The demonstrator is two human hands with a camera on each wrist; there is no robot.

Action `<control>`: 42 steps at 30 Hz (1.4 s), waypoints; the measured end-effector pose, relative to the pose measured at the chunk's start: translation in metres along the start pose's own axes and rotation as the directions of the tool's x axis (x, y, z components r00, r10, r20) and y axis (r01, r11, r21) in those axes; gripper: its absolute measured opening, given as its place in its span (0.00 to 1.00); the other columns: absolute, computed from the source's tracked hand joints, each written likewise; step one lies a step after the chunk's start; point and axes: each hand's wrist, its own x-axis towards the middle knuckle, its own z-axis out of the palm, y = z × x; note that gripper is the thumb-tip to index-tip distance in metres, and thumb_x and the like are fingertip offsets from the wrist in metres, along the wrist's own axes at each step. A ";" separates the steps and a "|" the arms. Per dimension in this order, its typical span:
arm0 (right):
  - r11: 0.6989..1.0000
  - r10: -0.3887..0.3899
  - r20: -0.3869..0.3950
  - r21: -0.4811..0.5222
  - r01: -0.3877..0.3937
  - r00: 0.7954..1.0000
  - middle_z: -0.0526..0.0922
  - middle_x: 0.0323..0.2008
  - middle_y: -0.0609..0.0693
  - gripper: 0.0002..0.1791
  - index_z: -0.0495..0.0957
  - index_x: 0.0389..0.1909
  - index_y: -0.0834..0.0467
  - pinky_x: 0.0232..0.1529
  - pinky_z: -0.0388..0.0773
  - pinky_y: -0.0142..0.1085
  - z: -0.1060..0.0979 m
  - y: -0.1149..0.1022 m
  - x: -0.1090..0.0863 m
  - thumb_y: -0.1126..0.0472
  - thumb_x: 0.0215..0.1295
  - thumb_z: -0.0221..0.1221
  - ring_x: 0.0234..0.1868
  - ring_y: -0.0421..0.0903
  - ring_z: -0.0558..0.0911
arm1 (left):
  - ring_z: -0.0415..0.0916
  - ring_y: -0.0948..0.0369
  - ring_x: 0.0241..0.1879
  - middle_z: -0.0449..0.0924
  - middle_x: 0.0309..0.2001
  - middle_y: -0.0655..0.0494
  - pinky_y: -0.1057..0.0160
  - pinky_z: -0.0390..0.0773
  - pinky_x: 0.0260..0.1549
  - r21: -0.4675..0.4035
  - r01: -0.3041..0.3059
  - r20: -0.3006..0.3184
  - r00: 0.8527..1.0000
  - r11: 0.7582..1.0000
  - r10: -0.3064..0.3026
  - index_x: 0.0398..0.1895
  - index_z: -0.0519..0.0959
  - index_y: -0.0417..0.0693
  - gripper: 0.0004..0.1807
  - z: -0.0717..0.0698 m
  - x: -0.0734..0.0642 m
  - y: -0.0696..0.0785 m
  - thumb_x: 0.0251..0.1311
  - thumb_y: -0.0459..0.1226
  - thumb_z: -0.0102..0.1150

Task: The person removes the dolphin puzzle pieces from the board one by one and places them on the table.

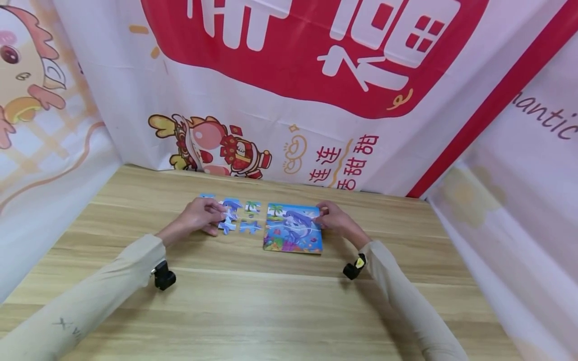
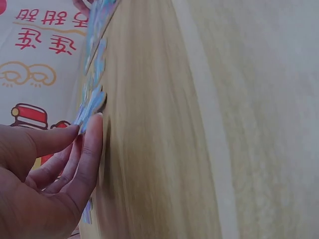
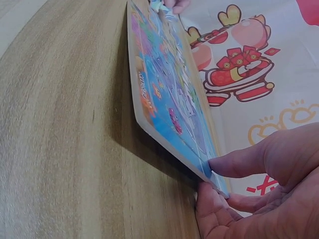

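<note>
Pale-wood bench (image 1: 271, 311): carries all of it, the work gathered toward its back edge, well away from the left and right edges.

Picture board (image 1: 293, 243): about midway along the bench, a little to the right, short of the back edge; a dolphin scene covers its face.

Loose puzzle pieces (image 1: 250, 227): grouped left of the board, on the side toward the bench's back left corner; a palm-tree piece (image 1: 253, 205) lies near the board's left edge, and another blue piece (image 1: 207, 195) shows just behind the left hand.

Left hand (image 1: 203, 214): pinching a puzzle piece (image 2: 92, 107) between thumb and fingertips, low over the bench; the fingers cover much of it, so I can't say for certain which bit of the picture it bears.

Right hand (image 1: 335, 219): gripping the board near its back right corner, thumb on the printed face, fingers at the underside.

Step in hand: to my eye, pieces are being handled one at a time, with the board as the picture to match.

Next move: seems to call for the left hand to turn its piece until tabs and print agree with a neighbour, and the right to hold the board from sliding.
</note>
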 end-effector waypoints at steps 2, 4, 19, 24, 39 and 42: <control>1.000 -0.004 0.008 -0.002 0.004 1.000 0.71 0.41 0.54 0.28 0.65 0.69 0.69 0.34 0.75 0.32 -0.001 0.000 0.000 0.72 0.71 0.61 0.32 0.45 0.74 | 0.83 0.58 0.27 0.81 0.49 0.36 0.58 0.89 0.30 0.032 -0.006 -0.006 1.000 0.999 0.007 0.60 0.74 0.28 0.17 -0.002 0.000 0.000 0.72 0.28 0.60; 1.000 -0.008 0.013 -0.004 0.008 1.000 0.70 0.41 0.54 0.28 0.65 0.68 0.69 0.34 0.74 0.32 -0.002 -0.001 0.001 0.72 0.71 0.61 0.32 0.45 0.73 | 0.83 0.59 0.27 0.80 0.49 0.36 0.58 0.89 0.30 0.066 -0.007 -0.025 1.000 0.998 0.009 0.59 0.76 0.29 0.16 -0.003 0.001 -0.001 0.72 0.28 0.60; 0.999 -0.029 0.020 -0.025 0.029 0.999 0.70 0.40 0.54 0.27 0.65 0.67 0.69 0.35 0.74 0.34 -0.001 -0.001 0.001 0.72 0.71 0.61 0.32 0.46 0.74 | 0.82 0.54 0.34 0.80 0.46 0.37 0.59 0.89 0.29 0.240 -0.071 -0.051 0.995 0.968 0.086 0.56 0.78 0.30 0.13 -0.003 -0.001 0.000 0.71 0.27 0.60; 1.000 -0.015 0.020 -0.018 0.015 1.000 0.69 0.42 0.54 0.28 0.64 0.69 0.68 0.36 0.74 0.33 -0.001 -0.001 0.000 0.71 0.71 0.61 0.33 0.45 0.74 | 0.83 0.54 0.33 0.81 0.46 0.39 0.59 0.88 0.28 0.278 -0.080 -0.050 0.994 0.957 0.098 0.55 0.78 0.32 0.13 -0.002 -0.003 0.000 0.71 0.29 0.62; 1.000 0.004 0.003 -0.018 -0.004 1.000 0.72 0.46 0.57 0.31 0.63 0.70 0.67 0.40 0.77 0.34 -0.001 0.000 -0.001 0.68 0.71 0.63 0.37 0.45 0.74 | 0.76 0.60 0.20 0.85 0.38 0.47 0.64 0.78 0.20 0.440 -0.152 -0.053 0.979 0.885 0.195 0.51 0.81 0.39 0.13 0.001 -0.004 -0.011 0.68 0.36 0.68; 1.000 0.000 0.004 -0.024 0.000 1.000 0.73 0.48 0.58 0.31 0.63 0.71 0.67 0.40 0.77 0.34 -0.001 0.000 -0.001 0.68 0.71 0.63 0.38 0.46 0.75 | 0.77 0.59 0.21 0.84 0.38 0.47 0.64 0.78 0.20 0.442 -0.144 -0.060 0.980 0.886 0.190 0.51 0.81 0.40 0.13 0.000 -0.004 -0.011 0.68 0.36 0.68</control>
